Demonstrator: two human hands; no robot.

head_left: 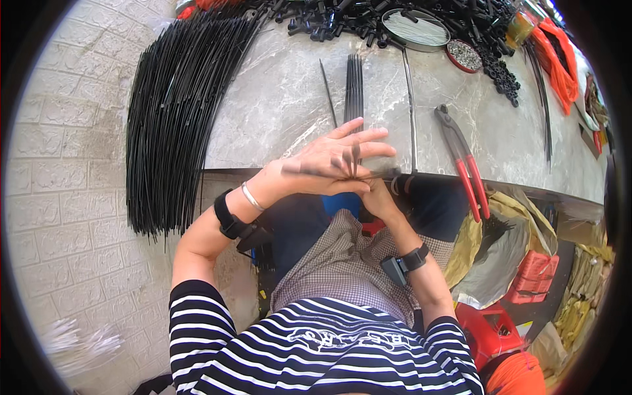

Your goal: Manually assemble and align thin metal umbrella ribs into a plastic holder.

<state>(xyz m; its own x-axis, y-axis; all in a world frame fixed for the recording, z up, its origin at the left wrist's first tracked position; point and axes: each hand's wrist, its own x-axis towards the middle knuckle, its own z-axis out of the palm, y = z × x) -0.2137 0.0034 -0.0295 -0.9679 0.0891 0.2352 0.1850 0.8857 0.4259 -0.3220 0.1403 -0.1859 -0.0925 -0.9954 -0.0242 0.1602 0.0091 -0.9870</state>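
Note:
My left hand (332, 155) is over the table's near edge, its fingers stretched out and spread. Below it, my right hand (378, 199) is closed round the near ends of some thin black rods; the left hand hides most of its fingers. A narrow row of these black rods (354, 85) runs away from me across the tabletop, with one rod (328, 92) slanting apart on its left. Short dark ends (354, 162) fan out in front of the left palm, smeared by motion.
A thick heap of long black rods (187, 105) overhangs the table's left side. Red-handled pliers (463, 161) lie across the near edge at right. Farther back are black plastic pieces (322, 26), a round tin of pale pins (416, 29) and a red-rimmed dish (463, 56).

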